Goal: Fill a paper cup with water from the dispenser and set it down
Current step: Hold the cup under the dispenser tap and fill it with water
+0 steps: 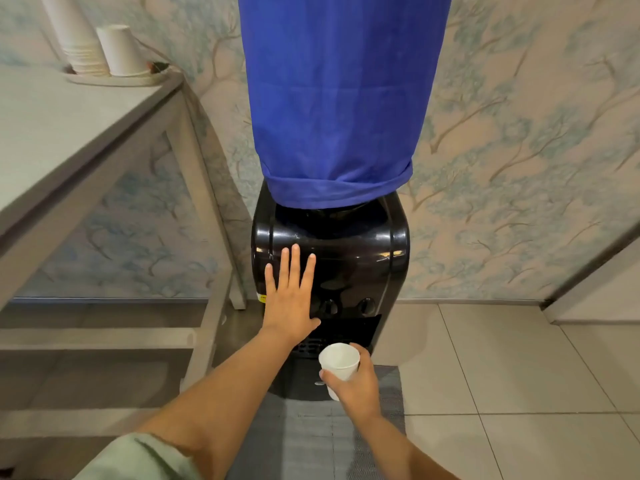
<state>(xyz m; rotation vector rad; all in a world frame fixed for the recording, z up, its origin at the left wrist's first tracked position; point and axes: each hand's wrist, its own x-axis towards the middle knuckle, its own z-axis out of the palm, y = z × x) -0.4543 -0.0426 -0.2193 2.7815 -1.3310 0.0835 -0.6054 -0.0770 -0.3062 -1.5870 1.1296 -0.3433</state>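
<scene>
A black water dispenser (360,251) stands against the wall, its bottle under a blue cloth cover (343,98). Two round taps (348,306) sit on its front above the dark recess and drip tray. My left hand (291,299) lies flat on the dispenser's front, fingers spread, just left of the taps. My right hand (356,382) holds a white paper cup (339,358) upright in front of the drip tray, below the taps. The cup looks empty.
A grey table (69,140) stands to the left, with a tray of stacked upside-down paper cups (100,46) at its far corner. A grey mat (311,438) lies on the tiled floor before the dispenser. A door frame shows at the right edge.
</scene>
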